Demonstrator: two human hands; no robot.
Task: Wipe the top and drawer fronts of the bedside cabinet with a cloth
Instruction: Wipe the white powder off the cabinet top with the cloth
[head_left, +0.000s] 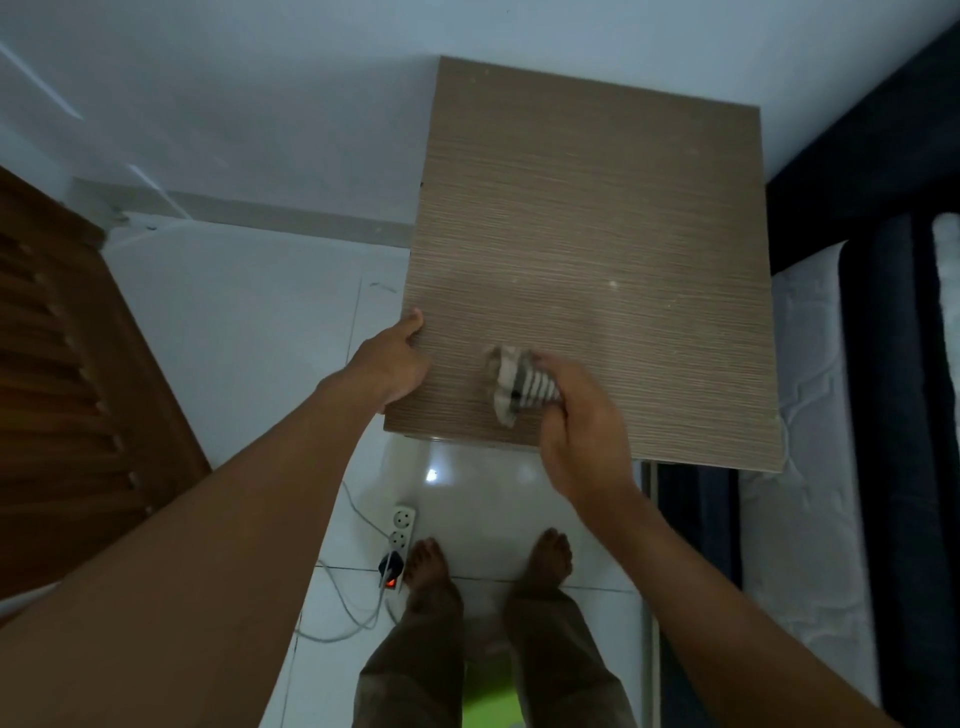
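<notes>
Cloth (517, 387) on cabinet top (597, 249) — right hand (582, 421) grip grasping it; left hand (392, 364) clasps cabinet edge.

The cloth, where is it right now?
In the head view, the cloth is bunched in the right hand, on the cabinet top near its front edge, to the right of the left hand holding the cabinet's left edge.
</notes>
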